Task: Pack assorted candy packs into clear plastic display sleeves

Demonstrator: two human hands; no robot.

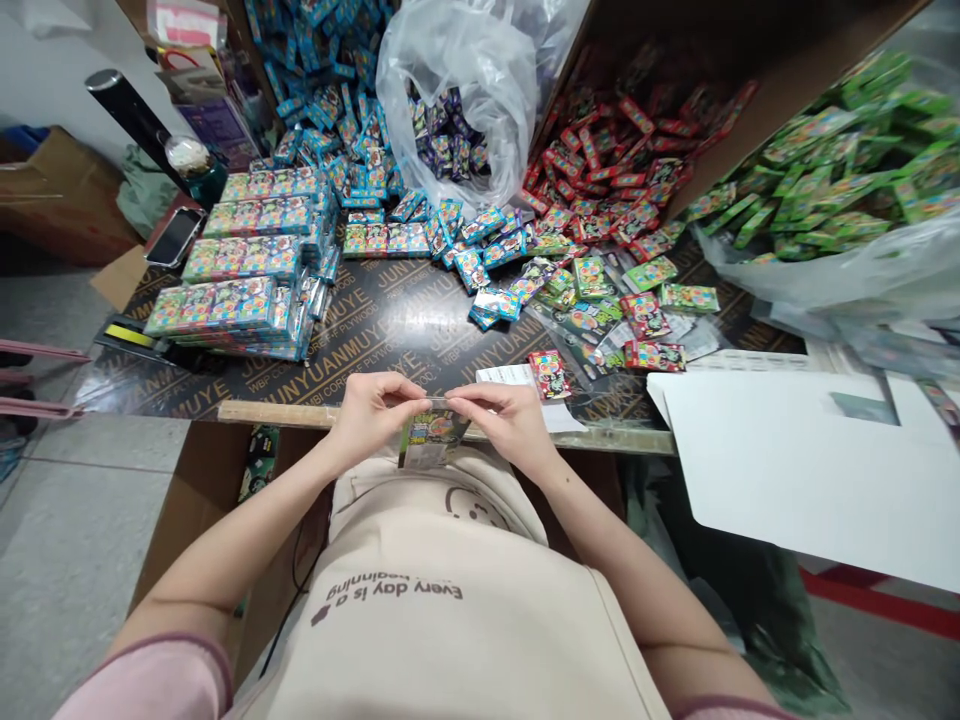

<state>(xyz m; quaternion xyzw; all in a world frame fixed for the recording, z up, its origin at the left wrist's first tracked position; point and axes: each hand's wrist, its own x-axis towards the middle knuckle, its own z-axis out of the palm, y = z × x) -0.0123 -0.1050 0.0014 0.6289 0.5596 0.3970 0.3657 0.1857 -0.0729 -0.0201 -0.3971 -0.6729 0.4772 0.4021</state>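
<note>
A printed plastic pouch [433,440], dark with green and clear parts, hangs at the table's front edge. My left hand [377,412] pinches its top edge from one side, and my right hand [504,418] pinches it from the other, thumbs and forefingers close together. Just beyond my right hand, a small red candy packet [550,374] lies on a white slip of paper [502,376]. Farther off are loose blue packets [498,304], green packets [592,278] and more flat pouches [581,335].
Stacked rows of packets [217,300] stand at left beside a phone [175,238]. Behind lie heaps of blue packets [322,120], a plastic bag [457,60] of purple ones, red packets [600,150] and green packets [840,170]. White card sheets [810,460] overhang the right edge.
</note>
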